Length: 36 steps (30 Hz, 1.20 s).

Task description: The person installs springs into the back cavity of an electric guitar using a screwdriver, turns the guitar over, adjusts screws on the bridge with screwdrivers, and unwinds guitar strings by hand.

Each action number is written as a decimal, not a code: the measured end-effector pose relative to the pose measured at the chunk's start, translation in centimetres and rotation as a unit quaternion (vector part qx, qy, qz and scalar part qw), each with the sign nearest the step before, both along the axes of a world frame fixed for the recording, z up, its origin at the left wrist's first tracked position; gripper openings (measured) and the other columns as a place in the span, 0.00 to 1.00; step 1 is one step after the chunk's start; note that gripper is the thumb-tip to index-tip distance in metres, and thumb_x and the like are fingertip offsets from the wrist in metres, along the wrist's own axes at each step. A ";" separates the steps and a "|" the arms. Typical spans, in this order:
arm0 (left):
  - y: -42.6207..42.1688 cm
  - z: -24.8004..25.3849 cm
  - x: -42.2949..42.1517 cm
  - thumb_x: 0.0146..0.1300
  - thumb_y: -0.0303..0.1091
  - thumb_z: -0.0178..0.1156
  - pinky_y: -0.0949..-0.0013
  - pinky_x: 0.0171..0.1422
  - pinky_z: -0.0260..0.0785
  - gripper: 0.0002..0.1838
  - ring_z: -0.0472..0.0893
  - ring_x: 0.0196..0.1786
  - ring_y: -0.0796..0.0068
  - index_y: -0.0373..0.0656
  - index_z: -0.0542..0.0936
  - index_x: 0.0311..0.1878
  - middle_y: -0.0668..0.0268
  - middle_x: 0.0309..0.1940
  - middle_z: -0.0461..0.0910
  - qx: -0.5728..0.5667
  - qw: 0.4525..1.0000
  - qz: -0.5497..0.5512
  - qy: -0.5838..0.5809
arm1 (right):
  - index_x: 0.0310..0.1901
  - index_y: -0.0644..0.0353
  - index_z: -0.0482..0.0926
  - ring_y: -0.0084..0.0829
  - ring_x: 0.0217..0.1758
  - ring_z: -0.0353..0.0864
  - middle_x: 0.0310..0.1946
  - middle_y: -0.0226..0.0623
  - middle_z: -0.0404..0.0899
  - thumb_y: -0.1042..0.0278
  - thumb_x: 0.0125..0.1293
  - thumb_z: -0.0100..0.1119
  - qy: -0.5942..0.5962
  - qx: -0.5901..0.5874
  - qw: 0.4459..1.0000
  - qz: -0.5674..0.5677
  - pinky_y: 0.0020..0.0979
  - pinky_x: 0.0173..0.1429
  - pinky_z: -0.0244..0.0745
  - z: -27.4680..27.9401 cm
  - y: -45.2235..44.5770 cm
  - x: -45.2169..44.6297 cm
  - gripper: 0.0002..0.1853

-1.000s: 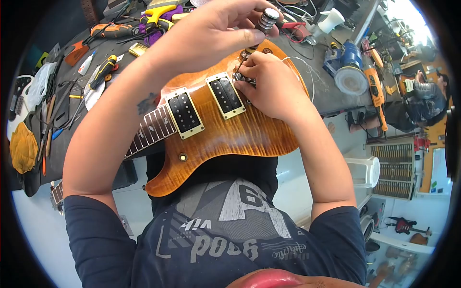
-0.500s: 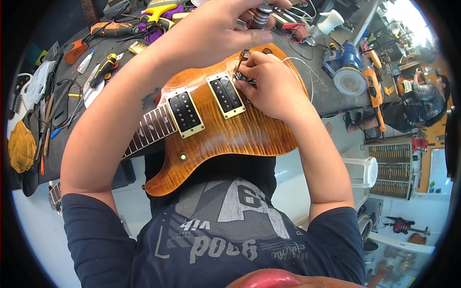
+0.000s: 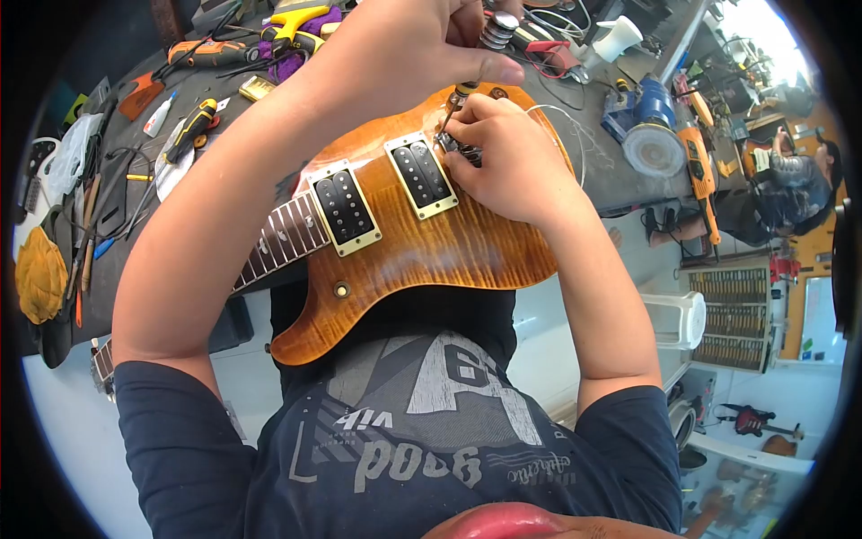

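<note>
An amber flame-top guitar body (image 3: 431, 251) lies across my lap and the bench edge, with a black pickup (image 3: 347, 211) and another (image 3: 420, 175) in cream rings. My left hand (image 3: 431, 54) is above it, its thumb and fingers around the handle of a screwdriver (image 3: 497, 32). The shaft slants down to the metal bridge (image 3: 467, 151); where the tip meets it is too small to tell. My right hand (image 3: 507, 157) has its fingers pinched at the bridge beside the shaft, covering part of it.
The dark bench (image 3: 620, 171) holds a blue grinder (image 3: 655, 108), an orange tool (image 3: 699, 171), a yellow-handled cutter (image 3: 190, 130) and pens. Thin wires trail past the guitar's right edge. A co-worker (image 3: 790, 193) sits at right, near a white stool (image 3: 687, 322).
The screwdriver handle has tilted and shifted slightly right and down, and my left hand's fingers have moved around it. My right hand stays at the bridge.
</note>
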<state>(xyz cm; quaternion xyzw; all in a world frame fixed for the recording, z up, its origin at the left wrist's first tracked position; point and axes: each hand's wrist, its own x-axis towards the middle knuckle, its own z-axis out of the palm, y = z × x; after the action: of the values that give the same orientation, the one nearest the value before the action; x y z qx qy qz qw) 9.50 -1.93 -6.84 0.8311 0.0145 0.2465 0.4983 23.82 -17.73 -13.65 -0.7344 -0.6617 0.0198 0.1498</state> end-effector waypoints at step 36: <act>0.4 -0.2 -0.4 0.72 0.32 0.72 0.62 0.64 0.71 0.20 0.74 0.55 0.67 0.50 0.83 0.66 0.62 0.48 0.73 0.237 0.971 0.034 -0.014 | 0.67 0.61 0.84 0.41 0.64 0.85 0.66 0.37 0.83 0.77 0.70 0.71 0.149 -0.016 0.988 0.038 0.39 0.71 0.79 0.2 -1.6 2.9 0.24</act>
<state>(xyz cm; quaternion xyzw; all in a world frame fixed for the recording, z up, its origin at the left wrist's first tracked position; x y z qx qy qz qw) 9.10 -1.51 -7.02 0.9212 -0.0229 0.2710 0.2781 26.75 -19.29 -13.49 -0.7001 -0.6588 0.1449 0.2344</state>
